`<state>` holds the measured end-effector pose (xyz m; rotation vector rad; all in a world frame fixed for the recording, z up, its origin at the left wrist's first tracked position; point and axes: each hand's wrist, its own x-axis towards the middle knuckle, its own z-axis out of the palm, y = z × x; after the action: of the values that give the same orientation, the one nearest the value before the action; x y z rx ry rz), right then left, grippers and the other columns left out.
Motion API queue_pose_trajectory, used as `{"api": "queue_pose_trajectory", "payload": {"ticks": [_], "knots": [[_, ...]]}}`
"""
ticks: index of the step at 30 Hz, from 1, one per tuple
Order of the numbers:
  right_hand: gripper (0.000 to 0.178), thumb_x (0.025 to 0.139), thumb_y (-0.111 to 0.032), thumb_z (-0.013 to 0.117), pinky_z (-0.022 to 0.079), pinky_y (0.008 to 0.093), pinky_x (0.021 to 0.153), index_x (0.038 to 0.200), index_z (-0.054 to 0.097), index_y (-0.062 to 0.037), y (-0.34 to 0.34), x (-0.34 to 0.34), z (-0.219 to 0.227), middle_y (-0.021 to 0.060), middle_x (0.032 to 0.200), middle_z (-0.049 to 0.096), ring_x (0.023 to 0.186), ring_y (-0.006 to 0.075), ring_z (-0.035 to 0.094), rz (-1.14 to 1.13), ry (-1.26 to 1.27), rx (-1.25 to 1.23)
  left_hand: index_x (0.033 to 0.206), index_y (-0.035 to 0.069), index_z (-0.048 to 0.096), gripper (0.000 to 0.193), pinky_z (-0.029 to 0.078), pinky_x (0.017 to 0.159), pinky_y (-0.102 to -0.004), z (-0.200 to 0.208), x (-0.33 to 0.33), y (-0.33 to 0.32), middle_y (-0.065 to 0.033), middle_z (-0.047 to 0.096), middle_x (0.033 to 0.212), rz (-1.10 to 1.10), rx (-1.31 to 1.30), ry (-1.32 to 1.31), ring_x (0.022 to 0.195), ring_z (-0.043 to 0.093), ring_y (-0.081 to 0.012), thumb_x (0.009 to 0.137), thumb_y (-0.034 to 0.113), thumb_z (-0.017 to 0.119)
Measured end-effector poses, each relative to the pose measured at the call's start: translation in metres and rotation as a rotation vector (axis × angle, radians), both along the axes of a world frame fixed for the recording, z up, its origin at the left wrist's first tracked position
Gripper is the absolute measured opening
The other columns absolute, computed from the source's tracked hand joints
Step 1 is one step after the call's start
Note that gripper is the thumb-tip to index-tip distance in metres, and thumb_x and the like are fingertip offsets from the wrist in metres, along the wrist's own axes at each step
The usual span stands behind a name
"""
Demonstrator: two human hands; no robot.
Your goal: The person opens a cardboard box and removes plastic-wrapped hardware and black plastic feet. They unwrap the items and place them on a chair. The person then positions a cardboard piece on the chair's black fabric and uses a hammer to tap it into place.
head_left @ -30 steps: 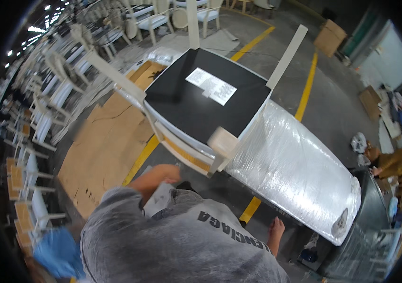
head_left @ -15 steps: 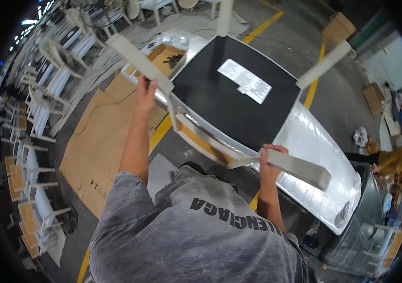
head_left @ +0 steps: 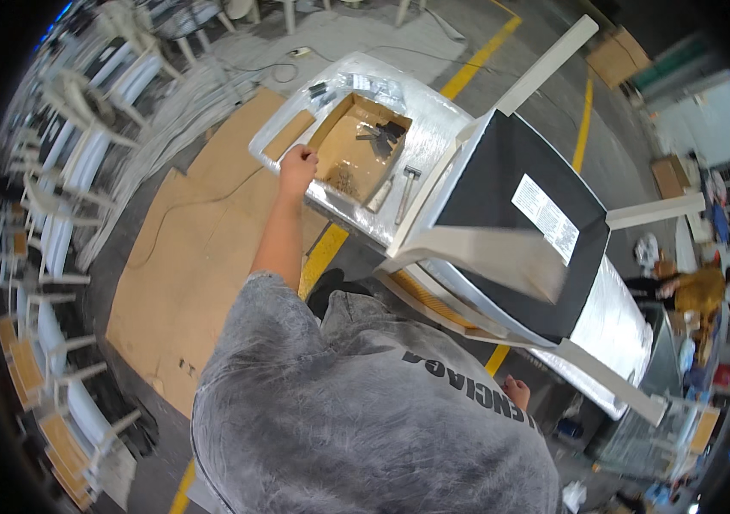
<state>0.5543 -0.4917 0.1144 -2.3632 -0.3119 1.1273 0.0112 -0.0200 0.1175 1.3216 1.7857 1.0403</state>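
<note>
My left hand (head_left: 299, 167) is at the near left corner of an open cardboard box (head_left: 337, 127), its fingers curled; anything between them is hidden. Dark metal-looking pieces (head_left: 382, 137) and small loose hardware (head_left: 344, 182) lie in the box. Just right of it is a hammer (head_left: 409, 193). An upturned chair (head_left: 502, 184) rests on the plastic-wrapped table, black underside up, with a white label (head_left: 545, 216) and pale legs sticking out. Its nearest leg (head_left: 502, 253) is smeared by motion. Low by my shirt, away from the chair, my right hand (head_left: 516, 391) shows partly, fingers curled.
The table (head_left: 618, 330) is covered in shiny wrap. Flat brown cardboard (head_left: 185, 283) covers the floor at left. Rows of pale chairs (head_left: 82, 206) stand farther left. A cable (head_left: 202, 201) crosses the cardboard. Another person (head_left: 699, 291) is at the far right.
Both hands have let go of the chair, which has turned and shifted right on the table. My left hand has moved to the cardboard box; my right hand has dropped toward my side.
</note>
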Motion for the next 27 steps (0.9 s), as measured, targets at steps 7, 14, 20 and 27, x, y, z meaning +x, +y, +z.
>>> {"api": "queue_pose_trajectory", "payload": {"ticks": [7,14,20,27], "knots": [[0.029,0.093,-0.030,0.067,0.050,0.0313,0.051,0.094,0.064,-0.0012,-0.004,-0.148,0.016,0.0078,0.075,0.067,0.059,0.0179,0.064,0.073,0.004,-0.219,0.121,0.012,0.063,0.031,0.053,0.089,-0.0489,-0.083,0.087,0.110,-0.0188,0.063,0.120,-0.343,-0.114,0.390,0.105,0.066,-0.0381,0.090,0.016,0.060],[0.032,0.093,-0.032,0.068,0.050,0.0330,0.057,0.088,0.065,-0.0001,0.081,-0.237,0.056,0.0097,0.075,0.069,0.062,0.0180,0.065,0.285,0.043,-0.123,0.120,0.012,0.061,0.032,0.054,0.087,-0.0498,-0.108,0.105,0.145,-0.0224,0.058,0.122,-0.474,-0.184,0.530,0.104,0.065,-0.0409,0.089,0.019,0.062],[0.027,0.090,-0.026,0.067,0.052,0.0447,0.075,0.102,0.065,-0.0017,0.317,-0.333,0.017,0.0214,0.087,0.067,0.084,0.0386,0.067,0.746,-0.118,0.404,0.094,0.003,0.069,0.019,0.053,0.077,-0.0430,-0.116,0.039,0.170,-0.0153,0.071,0.090,-0.479,-0.097,0.334,0.088,0.069,-0.0319,0.083,0.019,0.071],[0.033,0.089,-0.022,0.064,0.053,0.0478,0.088,0.116,0.061,-0.0047,0.489,-0.293,-0.071,0.0208,0.113,0.068,0.107,0.0396,0.066,0.086,-0.472,-0.187,0.096,0.001,0.065,0.010,0.034,0.044,-0.0231,-0.049,-0.002,0.054,0.0020,0.054,0.065,-0.427,-0.331,-0.528,0.051,0.046,-0.0047,0.092,0.010,0.069]]}}
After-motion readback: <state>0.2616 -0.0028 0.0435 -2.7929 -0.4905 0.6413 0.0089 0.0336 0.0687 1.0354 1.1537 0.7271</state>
